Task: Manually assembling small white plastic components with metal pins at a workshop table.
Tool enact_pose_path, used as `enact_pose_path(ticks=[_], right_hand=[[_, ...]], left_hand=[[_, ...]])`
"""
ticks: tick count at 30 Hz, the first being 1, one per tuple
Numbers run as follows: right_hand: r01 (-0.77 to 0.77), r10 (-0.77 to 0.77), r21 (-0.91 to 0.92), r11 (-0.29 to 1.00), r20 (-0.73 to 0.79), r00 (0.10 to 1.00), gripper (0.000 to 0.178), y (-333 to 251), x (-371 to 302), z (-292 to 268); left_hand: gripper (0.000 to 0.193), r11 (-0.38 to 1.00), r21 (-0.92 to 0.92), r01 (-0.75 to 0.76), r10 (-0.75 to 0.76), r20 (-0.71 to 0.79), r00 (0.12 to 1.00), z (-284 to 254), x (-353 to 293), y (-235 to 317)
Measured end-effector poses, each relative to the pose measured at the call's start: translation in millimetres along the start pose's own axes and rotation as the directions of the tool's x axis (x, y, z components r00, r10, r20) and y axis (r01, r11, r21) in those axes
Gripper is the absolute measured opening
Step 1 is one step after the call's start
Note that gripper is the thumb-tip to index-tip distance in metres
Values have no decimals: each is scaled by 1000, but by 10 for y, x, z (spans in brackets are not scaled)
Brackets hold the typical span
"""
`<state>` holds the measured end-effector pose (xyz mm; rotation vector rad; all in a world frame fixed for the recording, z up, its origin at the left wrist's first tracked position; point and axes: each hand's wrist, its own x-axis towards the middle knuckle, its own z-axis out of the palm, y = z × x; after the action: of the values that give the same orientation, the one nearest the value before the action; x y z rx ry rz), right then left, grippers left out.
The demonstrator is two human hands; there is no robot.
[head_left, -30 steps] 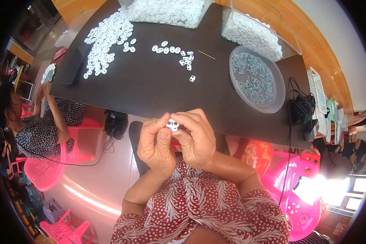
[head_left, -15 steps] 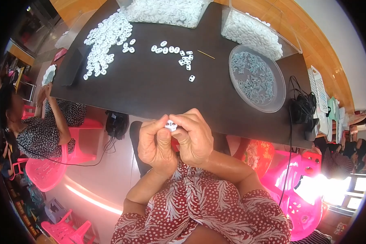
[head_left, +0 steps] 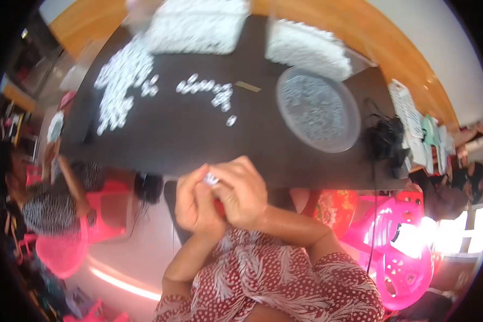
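Observation:
My left hand (head_left: 195, 201) and my right hand (head_left: 243, 191) meet just off the table's near edge. Both are closed in a pinch on one small white plastic piece (head_left: 211, 179), held between thumbs and index fingers. That piece matches the white two-holed oval parts on the table, though blur hides its detail now. Straight ahead lie a short row of white parts (head_left: 197, 86) and a tight cluster (head_left: 221, 99), with a single part (head_left: 231, 121) nearer me. A wide heap of white parts (head_left: 116, 86) spreads at the left.
Two clear bins, a left one (head_left: 198, 29) and a right one (head_left: 306, 48), hold white parts at the back. A round tub (head_left: 356, 121) of teal pieces stands right. A thin stick (head_left: 248, 86) lies between. Black cables (head_left: 383, 134) sit far right; another person (head_left: 53, 209) sits left.
The view has swung, so the table's contents sit lower and further left, blurred. My hands still grip the white piece; the right fingers cover more of it.

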<state>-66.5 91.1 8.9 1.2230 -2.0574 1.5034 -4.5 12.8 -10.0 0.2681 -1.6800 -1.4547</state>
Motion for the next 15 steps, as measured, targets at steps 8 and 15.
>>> enact_pose_path(ticks=[8,15], right_hand=[[-191,176,-40,981,-233,956,16,344,524,-711],[-50,-176,-764,643,-212,961,21,1587,1854,-2180]], left_hand=[[39,981,-50,187,-177,159,971,125,223,54],[12,932,353,-79,-44,327,944,205,761,-360]])
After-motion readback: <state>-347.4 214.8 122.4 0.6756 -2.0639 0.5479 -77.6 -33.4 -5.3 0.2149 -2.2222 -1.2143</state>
